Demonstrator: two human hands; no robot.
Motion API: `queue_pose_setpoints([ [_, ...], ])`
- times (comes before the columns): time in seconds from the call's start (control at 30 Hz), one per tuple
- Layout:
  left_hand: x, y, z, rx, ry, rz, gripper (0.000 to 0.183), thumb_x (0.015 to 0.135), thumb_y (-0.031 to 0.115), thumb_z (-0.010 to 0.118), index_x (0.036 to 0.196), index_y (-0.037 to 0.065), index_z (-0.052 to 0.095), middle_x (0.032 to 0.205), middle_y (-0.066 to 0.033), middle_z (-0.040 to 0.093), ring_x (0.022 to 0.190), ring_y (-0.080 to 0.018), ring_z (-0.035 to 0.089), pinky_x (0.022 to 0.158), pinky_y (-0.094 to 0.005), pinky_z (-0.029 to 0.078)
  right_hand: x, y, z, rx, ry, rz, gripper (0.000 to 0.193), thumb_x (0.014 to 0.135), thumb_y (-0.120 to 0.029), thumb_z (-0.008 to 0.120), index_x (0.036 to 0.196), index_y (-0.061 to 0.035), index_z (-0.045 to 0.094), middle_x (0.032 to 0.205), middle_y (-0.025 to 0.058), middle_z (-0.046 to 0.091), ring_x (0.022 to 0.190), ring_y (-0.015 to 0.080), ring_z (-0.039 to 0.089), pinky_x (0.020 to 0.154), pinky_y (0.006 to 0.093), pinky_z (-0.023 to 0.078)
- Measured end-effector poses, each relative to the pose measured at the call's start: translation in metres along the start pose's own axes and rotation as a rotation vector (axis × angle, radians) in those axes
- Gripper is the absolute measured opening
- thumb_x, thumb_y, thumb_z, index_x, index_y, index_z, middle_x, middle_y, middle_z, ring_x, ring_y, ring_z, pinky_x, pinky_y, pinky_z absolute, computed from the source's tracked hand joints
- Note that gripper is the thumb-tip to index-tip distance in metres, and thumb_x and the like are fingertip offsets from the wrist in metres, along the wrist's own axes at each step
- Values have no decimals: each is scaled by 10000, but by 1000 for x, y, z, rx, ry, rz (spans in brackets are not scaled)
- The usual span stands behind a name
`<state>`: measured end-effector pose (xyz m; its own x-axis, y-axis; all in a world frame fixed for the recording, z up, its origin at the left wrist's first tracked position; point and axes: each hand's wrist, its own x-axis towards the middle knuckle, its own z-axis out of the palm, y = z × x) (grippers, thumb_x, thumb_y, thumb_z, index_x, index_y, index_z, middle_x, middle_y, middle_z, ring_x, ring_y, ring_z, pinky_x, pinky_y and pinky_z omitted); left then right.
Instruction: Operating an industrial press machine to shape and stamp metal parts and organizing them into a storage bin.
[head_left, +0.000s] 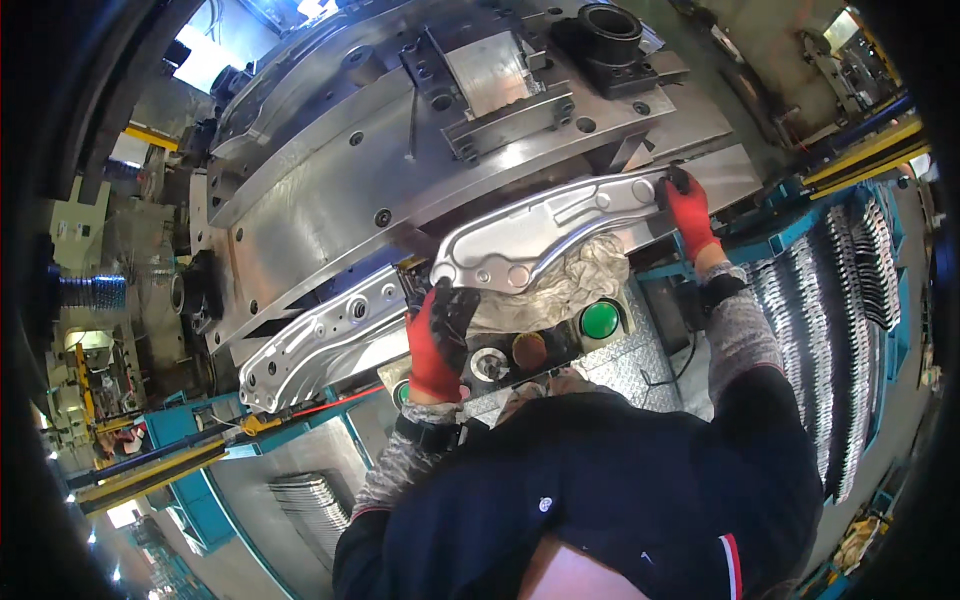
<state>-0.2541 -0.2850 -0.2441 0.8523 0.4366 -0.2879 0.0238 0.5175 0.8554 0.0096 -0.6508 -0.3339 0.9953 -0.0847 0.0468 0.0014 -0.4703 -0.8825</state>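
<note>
A shiny stamped sheet-metal part, long and curved with a raised rim, spans between my two hands in front of the press die. My left hand, in a red glove with black fingers, is closed on its left end. The other end is gripped by my right hand, gloved the same way. Left of my left hand, a second stamped metal part with several holes lies along the die's front edge. Below the held part sits a crumpled pale cloth, partly hidden by it.
A control box with a green button and other round buttons stands close to my body. Rows of stacked stamped parts fill a teal rack at right; a smaller stack lies lower left. Yellow guard bars flank the press.
</note>
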Motion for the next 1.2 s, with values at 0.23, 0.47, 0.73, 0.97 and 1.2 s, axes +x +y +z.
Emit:
queue_pose_setpoints([
  [0.23,-19,28,30,159,-404,34,447,931,94,472,1361,-7,403,954,-84,571,743,-130,554,778,-352,511,-31,-44,-10,414,-21,-60,399,887,-70,600,1274,-10,526,1227,87,584,1094,162,547,959,285,421],
  [0.47,-40,57,32,253,-228,-140,426,918,166,582,1312,38,483,1197,-64,571,1002,-144,580,839,-275,467,-86,-121,-71,-543,-25,-618,619,773,-137,659,1335,-14,429,1326,197,484,1239,364,440,1040,435,341],
  [0.73,-47,122,3,-16,-346,-11,351,947,148,500,1287,65,511,1021,-5,613,783,-83,592,659,-214,476,-142,-325,-12,-734,-539,-1186,996,548,-424,787,1355,-24,363,1361,249,364,1201,440,388,1038,518,300],
  [0.97,27,204,-67,73,-196,378,383,959,188,482,1315,49,462,1196,-70,572,973,-169,578,860,-314,472,-77,-448,93,-757,-364,-1360,952,613,-400,744,1393,-43,329,1330,239,397,1186,413,414,1010,497,336],
  [1.2,72,218,-104,1582,269,1112,616,787,329,624,1288,8,463,1263,-242,494,1185,-410,432,1053,-505,278,18,-532,216,-867,-511,-1250,933,611,-390,779,1374,-35,374,1374,227,397,1265,393,378,1060,454,316],
])
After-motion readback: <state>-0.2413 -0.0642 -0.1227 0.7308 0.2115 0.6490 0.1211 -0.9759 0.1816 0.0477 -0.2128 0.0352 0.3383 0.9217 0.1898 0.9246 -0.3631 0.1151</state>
